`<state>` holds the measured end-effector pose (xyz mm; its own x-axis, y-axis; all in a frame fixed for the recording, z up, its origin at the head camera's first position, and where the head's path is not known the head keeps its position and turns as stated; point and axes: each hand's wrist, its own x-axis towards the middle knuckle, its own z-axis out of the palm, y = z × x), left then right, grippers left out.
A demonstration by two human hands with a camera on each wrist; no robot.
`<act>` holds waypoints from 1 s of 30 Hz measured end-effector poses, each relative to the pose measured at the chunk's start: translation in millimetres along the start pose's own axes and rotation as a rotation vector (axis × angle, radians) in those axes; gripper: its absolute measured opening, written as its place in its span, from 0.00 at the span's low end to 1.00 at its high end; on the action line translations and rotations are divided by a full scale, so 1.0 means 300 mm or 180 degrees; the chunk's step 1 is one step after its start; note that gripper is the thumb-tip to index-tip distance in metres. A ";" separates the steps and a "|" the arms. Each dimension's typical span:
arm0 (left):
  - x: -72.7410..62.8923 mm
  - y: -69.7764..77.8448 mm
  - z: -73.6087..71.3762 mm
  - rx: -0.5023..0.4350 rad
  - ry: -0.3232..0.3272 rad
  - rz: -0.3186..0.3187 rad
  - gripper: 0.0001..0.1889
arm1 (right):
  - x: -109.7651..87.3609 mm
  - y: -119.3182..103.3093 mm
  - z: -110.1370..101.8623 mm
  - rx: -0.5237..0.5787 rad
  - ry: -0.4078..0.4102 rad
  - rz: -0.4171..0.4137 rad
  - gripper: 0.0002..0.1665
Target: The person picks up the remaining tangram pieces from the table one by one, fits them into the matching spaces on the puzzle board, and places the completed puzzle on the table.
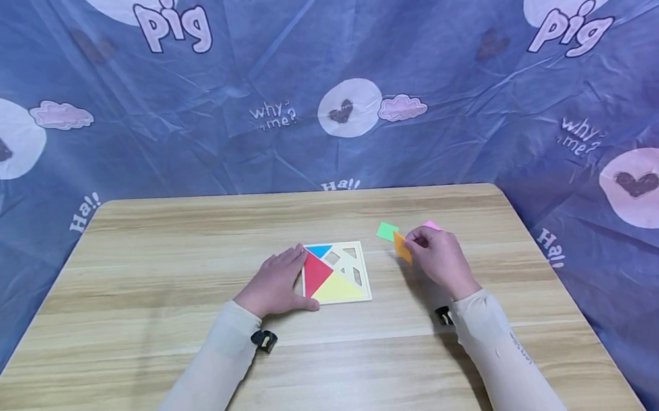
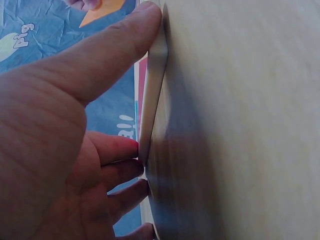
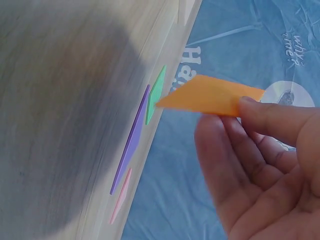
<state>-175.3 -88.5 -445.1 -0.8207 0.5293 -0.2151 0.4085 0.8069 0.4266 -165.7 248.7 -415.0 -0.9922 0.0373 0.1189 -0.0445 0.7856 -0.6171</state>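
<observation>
My left hand (image 1: 280, 283) rests at the left side of a square tangram board (image 1: 365, 255), thumb along its near edge and fingertips against its left edge, fingers fairly straight. Set in the board are a red triangle (image 1: 315, 273), a yellow triangle (image 1: 339, 288) and a blue triangle (image 1: 319, 251); cut-out openings show at its right. My right hand (image 1: 443, 262) pinches an orange parallelogram piece (image 3: 212, 95) between thumb and fingers, raised above the table to the right of the board. Beyond it lies a green square piece (image 1: 386, 230).
A purple piece (image 3: 131, 142) lies near the green one in the right wrist view, with a pink piece (image 3: 121, 196) beside it. The wooden table (image 1: 190, 239) ends at a blue printed cloth (image 1: 267, 52) behind and at the sides.
</observation>
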 end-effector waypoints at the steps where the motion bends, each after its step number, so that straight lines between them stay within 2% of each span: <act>1: -0.001 0.001 0.000 0.0001 0.0000 0.0000 0.61 | 0.000 0.002 0.002 -0.0016 0.0028 -0.0031 0.08; 6: -0.002 0.003 0.001 -0.0002 0.0024 0.0014 0.61 | -0.002 0.005 0.009 -0.0020 0.0149 -0.0142 0.07; 15: 0.003 0.001 0.010 0.0052 0.0028 0.0017 0.61 | -0.003 -0.027 0.029 0.0395 0.0146 -0.0104 0.05; 21: 0.007 -0.002 0.013 0.0043 0.0026 0.0002 0.61 | -0.006 -0.046 0.056 0.0801 -0.0196 0.0010 0.06; 30: 0.006 -0.002 0.013 0.0047 0.0030 0.0002 0.61 | -0.010 -0.064 0.123 0.1248 -0.0697 -0.0002 0.06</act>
<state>-175.6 -86.9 -449.1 -0.8242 0.5273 -0.2066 0.4147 0.8104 0.4138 -166.1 210.7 -432.4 -0.9915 -0.1279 -0.0219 -0.0441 0.4906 -0.8703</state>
